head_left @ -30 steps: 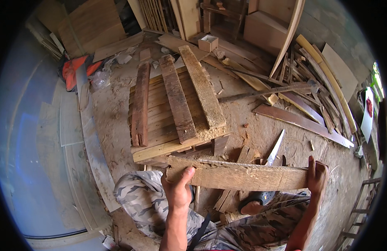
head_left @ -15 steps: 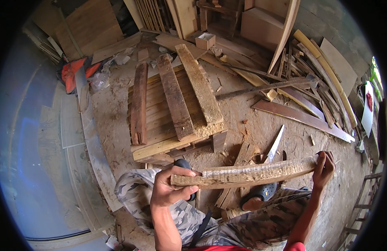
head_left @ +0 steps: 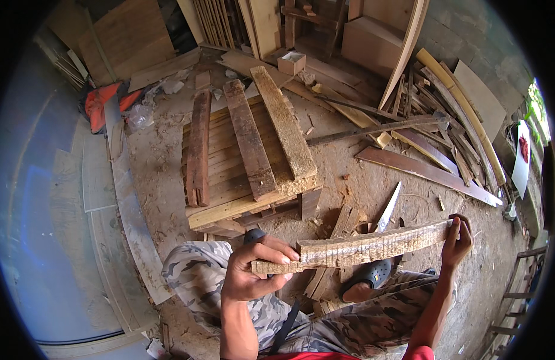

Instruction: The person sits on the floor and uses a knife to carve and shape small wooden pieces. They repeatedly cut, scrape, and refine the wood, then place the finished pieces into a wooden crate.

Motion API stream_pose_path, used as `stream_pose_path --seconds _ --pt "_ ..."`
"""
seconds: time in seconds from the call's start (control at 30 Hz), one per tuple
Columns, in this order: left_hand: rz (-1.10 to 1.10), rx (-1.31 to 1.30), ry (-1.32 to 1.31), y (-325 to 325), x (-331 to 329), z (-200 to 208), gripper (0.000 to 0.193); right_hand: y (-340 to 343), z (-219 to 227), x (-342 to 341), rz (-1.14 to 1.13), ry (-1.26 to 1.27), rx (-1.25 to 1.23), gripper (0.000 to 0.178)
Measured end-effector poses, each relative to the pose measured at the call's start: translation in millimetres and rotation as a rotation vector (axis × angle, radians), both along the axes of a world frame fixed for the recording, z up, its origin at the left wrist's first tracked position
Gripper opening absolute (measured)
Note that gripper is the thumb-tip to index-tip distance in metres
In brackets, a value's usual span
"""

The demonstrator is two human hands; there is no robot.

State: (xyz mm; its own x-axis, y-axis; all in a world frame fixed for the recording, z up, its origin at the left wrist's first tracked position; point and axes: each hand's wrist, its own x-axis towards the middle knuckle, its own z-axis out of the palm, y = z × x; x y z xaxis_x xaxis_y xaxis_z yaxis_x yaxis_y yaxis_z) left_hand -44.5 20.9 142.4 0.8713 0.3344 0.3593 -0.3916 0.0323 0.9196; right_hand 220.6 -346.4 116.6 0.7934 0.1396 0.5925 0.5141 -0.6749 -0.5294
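A rough-sawn wooden board [head_left: 373, 247] spans from one hand to the other above my lap, its right end a little higher. It has a stepped notch at its left end. My left hand [head_left: 256, 267] grips that notched end, fingers on top and thumb below. At the far end my right hand [head_left: 457, 243] is closed round the wood. Beyond lies a low slatted wooden platform [head_left: 229, 213]. Across it rest a reddish-brown beam [head_left: 198, 150], a dark plank [head_left: 249, 141] and a light rough plank [head_left: 283, 123].
A handsaw [head_left: 390, 207] and wood offcuts [head_left: 343, 222] lie on the floor beyond the held board, near my clog [head_left: 373, 273]. At right is a pile of scrap planks [head_left: 469, 129]. A small box [head_left: 291, 62] stands at the back. A blue-grey panel [head_left: 43, 228] borders the left.
The board has been turned slightly, so more of its broad rough face and the notch shows. My left hand has shifted slightly right, the right hand slightly left. Both still hold it.
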Motion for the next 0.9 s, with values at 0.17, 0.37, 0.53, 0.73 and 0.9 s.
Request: stream_pose_path --seconds 0.17,0.37,0.53,0.73,0.9 --pt "-0.006 -0.084 0.036 -2.6 0.2 4.4 0.030 0.3 -0.5 -0.7 0.028 0.028 -0.012 0.030" --pt "0.074 -0.127 0.185 -0.7 7.6 23.1 0.030 6.9 7.3 -0.1 0.078 0.132 -0.051 0.034" --pt "0.504 0.115 0.524 9.4 27.2 28.5 0.036 24.2 19.4 -7.1 0.120 0.361 -0.205 0.040" --pt "0.580 0.229 0.736 77.7 33.1 27.3 0.051 64.6 29.9 -28.2 0.287 0.512 -0.258 0.048" --pt "0.695 0.136 0.743 135.8 45.5 29.8 0.051 98.3 42.5 -44.2 0.612 0.394 -0.540 0.105"
